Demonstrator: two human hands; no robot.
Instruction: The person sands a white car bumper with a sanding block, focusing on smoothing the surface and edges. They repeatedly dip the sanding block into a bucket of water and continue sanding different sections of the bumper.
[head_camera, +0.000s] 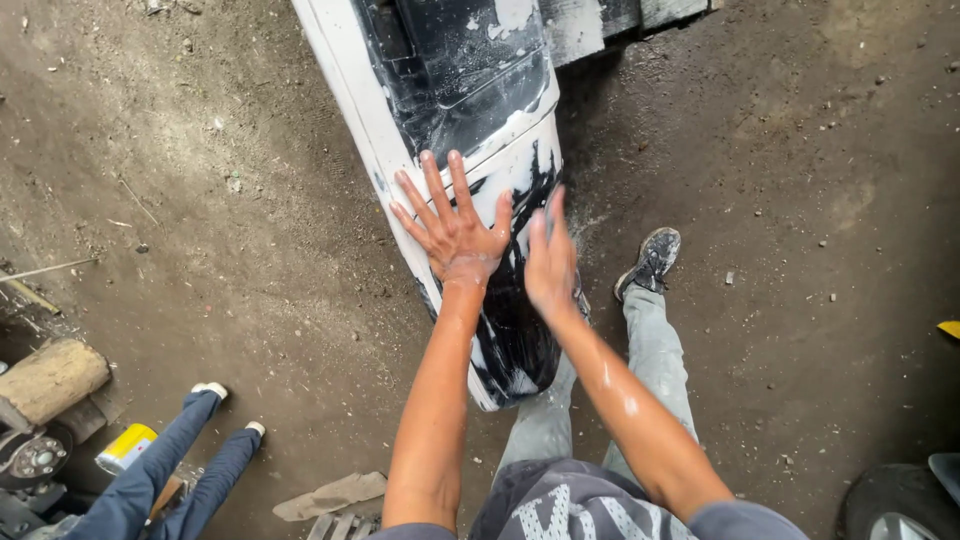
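Lying beneath both hands (500, 245): black-and-white panel (470, 90).

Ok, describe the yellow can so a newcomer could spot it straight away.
Start from the long black-and-white body panel lying on the dirt floor and look toward the lower left corner. Beside another person's blue-trousered legs, by a wooden log, lies the yellow can: the only bright yellow cylinder there.

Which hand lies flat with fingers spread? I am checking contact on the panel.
The left hand: palm down, fingers fanned on the white-and-black panel. The right hand is edge-on and blurred.
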